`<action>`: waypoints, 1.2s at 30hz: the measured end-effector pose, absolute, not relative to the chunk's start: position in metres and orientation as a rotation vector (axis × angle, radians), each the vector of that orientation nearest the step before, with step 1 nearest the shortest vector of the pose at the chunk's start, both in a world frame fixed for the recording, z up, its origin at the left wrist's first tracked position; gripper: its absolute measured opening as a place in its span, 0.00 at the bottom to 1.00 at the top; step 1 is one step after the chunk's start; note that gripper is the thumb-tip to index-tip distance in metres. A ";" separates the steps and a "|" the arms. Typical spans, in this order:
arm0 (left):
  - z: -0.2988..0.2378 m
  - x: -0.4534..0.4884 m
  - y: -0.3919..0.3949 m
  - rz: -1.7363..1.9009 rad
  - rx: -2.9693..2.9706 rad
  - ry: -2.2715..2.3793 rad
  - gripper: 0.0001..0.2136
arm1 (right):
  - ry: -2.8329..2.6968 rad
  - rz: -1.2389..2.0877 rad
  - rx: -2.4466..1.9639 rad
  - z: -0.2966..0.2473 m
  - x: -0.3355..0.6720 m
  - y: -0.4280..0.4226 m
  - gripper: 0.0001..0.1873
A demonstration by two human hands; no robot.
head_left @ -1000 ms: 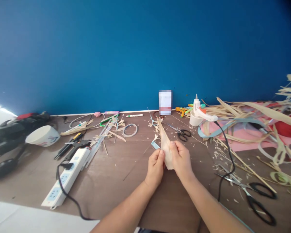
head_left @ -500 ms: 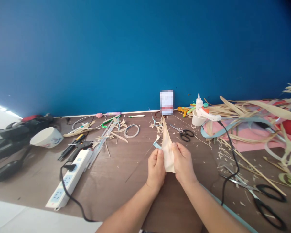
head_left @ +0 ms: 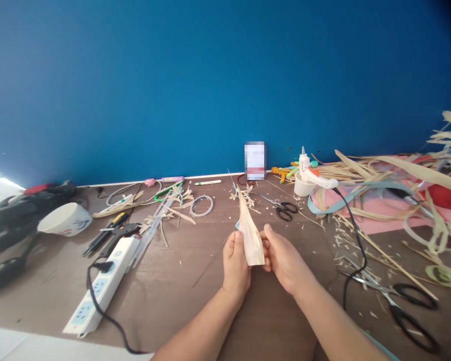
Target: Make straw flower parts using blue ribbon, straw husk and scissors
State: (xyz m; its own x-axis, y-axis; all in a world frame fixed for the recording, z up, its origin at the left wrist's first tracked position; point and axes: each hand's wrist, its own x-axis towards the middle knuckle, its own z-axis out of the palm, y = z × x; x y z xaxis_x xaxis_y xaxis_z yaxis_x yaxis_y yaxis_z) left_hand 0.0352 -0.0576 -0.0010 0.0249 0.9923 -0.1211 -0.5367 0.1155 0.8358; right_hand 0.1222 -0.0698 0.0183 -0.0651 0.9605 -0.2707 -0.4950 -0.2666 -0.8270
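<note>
A pale tan dried leaf strip (head_left: 249,231), wide at the bottom and tapering to a point, stands upright between both hands above the brown table (head_left: 180,281). My left hand (head_left: 234,264) pinches its lower left edge with closed fingers. My right hand (head_left: 283,258) grips its lower right edge, thumb on top. A bit of light blue strip shows just behind the leaf on the left.
Small black scissors (head_left: 281,206) lie beyond the hands; a white glue gun (head_left: 312,175) stands in a cup with its black cord (head_left: 351,250) trailing forward. Large scissors (head_left: 402,303) lie at right among leaf strips. A power strip (head_left: 101,278), tools and a white bowl (head_left: 65,219) sit at left.
Both hands tilted the leaf strip slightly left and shifted a little toward me; my right thumb now lies higher on the strip's edge. The view also shifted slightly.
</note>
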 end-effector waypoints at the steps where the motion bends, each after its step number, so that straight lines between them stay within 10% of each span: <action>1: -0.001 0.035 -0.057 1.352 0.706 0.861 0.13 | -0.706 1.656 -1.011 0.019 0.125 -0.074 0.17; 16: -0.005 0.029 -0.055 0.917 0.912 0.844 0.13 | -1.158 1.278 -1.497 0.019 0.146 -0.095 0.12; 29: 0.005 0.028 -0.051 0.934 0.788 0.941 0.11 | -1.608 0.074 -2.238 0.016 0.298 -0.193 0.12; 36: 0.001 0.029 -0.050 0.906 0.786 0.988 0.13 | -1.804 0.142 -2.359 0.001 0.323 -0.211 0.19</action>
State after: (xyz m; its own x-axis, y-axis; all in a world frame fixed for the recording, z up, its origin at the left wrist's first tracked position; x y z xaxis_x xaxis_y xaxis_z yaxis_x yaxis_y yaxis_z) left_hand 0.0286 -0.0501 0.0015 0.2684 0.8990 -0.3459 -0.2667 0.4144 0.8701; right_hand 0.3227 -0.2108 0.0008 0.2639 0.9642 0.0263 0.9481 -0.2543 -0.1908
